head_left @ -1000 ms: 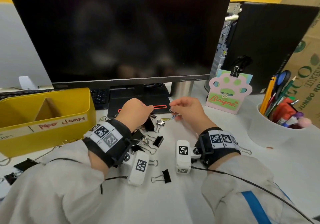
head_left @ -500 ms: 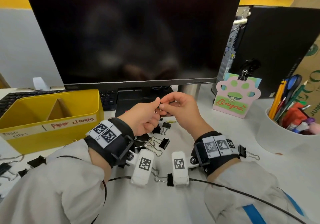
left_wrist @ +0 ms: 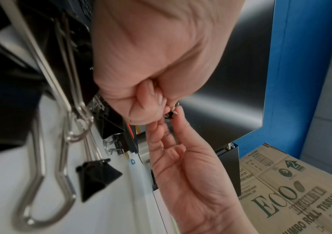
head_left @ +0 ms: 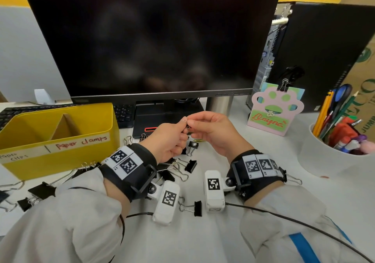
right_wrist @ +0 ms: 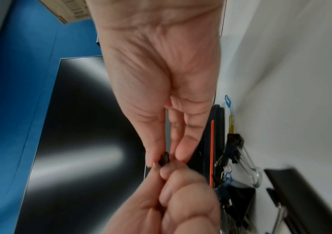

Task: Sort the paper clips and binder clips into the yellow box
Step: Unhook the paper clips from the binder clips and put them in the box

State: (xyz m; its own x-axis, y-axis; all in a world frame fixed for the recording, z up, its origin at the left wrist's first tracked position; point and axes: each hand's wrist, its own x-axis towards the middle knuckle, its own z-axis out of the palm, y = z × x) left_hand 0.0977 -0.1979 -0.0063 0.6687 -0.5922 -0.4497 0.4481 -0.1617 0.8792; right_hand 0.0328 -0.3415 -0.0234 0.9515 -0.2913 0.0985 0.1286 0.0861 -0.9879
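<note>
A small black binder clip (head_left: pixel 188 123) is held above the desk in front of the monitor stand. My right hand (head_left: pixel 193 123) pinches its black body (right_wrist: pixel 164 158) between thumb and forefinger. My left hand (head_left: pixel 182 125) meets it from the left and pinches the clip's wire end (left_wrist: pixel 172 113). The yellow box (head_left: pixel 60 157) stands at the left, with a cardboard divider and labels reading "paper clips" and "paper clamps". Several black binder clips (head_left: pixel 190 165) lie under and between my wrists. A yellow paper clip (head_left: pixel 198 140) and a blue paper clip (right_wrist: pixel 228 101) lie near the stand.
A dark monitor (head_left: pixel 154 39) and its stand (head_left: pixel 168 110) fill the back, with a keyboard (head_left: pixel 123 112) behind the box. A paw-shaped card (head_left: pixel 272 112), a white pen cup (head_left: pixel 324 157) and a computer tower (head_left: pixel 316 55) stand at the right. More binder clips (head_left: pixel 40 189) lie at the left edge.
My right hand lifted from the desk with the small clip, and my left hand rose to meet it. Both now pinch it in the air, slightly higher than half a second ago.
</note>
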